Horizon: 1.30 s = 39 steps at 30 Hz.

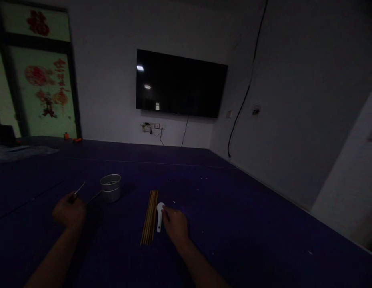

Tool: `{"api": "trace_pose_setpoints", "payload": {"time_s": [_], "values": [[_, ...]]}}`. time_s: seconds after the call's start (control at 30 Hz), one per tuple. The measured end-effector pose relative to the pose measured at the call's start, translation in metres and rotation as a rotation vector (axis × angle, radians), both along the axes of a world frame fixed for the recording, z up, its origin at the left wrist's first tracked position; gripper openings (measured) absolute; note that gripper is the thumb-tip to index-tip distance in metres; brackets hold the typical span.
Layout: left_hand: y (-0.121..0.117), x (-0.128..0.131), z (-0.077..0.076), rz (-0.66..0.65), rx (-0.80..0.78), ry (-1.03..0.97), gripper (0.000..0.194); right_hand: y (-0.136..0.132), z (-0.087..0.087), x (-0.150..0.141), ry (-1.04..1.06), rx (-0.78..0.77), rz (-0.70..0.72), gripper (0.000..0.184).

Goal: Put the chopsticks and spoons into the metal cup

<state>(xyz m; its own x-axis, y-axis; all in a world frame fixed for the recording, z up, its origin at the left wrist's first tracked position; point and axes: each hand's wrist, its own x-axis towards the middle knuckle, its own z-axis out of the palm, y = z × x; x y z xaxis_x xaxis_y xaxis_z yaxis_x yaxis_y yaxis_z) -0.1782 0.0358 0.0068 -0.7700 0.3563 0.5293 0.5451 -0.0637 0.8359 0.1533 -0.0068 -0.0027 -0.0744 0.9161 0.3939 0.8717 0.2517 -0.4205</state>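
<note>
My left hand [69, 210] is closed around a thin silvery utensil [80, 187] whose kind I cannot make out. To its right stands a grey cylindrical container [111, 192] with an open top. A thin rod [94, 196] runs between that container and the hand; where it attaches is unclear. My right hand [176, 224] pinches the bowl end of a white soup spoon [159, 218], which has a small hole near its handle end. Just left of the spoon, a bundle of wooden chopsticks [149, 218] lies side by side on the dark blue surface [249, 232].
Small white scraps [174, 202] are scattered beyond my right hand. Clear plastic sheeting [21, 154] lies at the far left, with small orange items [66, 136] near the door. A black cable [244, 100] hangs down the right wall, and a television [180, 84] is mounted ahead.
</note>
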Motion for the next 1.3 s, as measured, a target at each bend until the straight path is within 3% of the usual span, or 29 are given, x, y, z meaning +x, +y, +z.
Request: {"api": "trace_pose_setpoints", "payload": {"time_s": [0.1,0.2,0.3,0.37,0.5,0.6,0.8,1.1,1.3], "values": [[0.001,0.007,0.009,0.075,0.080,-0.267,0.019,-0.001,0.000,0.000,0.002,0.013,-0.001,0.030],[-0.003,0.020,0.020,0.070,0.155,-0.225,0.024,0.001,-0.003,-0.001,0.015,0.034,0.006,0.030],[-0.010,0.042,0.023,0.033,0.193,0.086,0.032,0.002,-0.006,-0.001,0.061,0.096,0.003,0.032],[-0.015,0.063,0.018,-0.079,0.192,0.386,0.031,0.003,-0.007,-0.001,0.116,0.197,-0.030,0.036],[-0.020,0.114,-0.005,-0.412,0.240,0.854,0.029,-0.001,-0.003,0.001,0.235,0.499,-0.088,0.048],[-0.019,0.139,-0.022,-0.590,0.249,1.015,0.030,-0.005,0.001,0.003,0.202,0.589,-0.041,0.048],[-0.010,0.137,-0.035,-0.594,0.181,1.061,0.034,-0.004,0.001,0.001,0.034,0.405,0.027,0.037],[-0.007,0.123,-0.027,-0.449,0.020,0.949,0.034,-0.012,0.014,-0.005,-0.109,0.167,0.109,0.030],[-0.008,0.122,-0.022,-0.474,0.109,0.953,0.035,-0.018,0.016,-0.011,-0.127,0.094,0.183,0.022]]}}
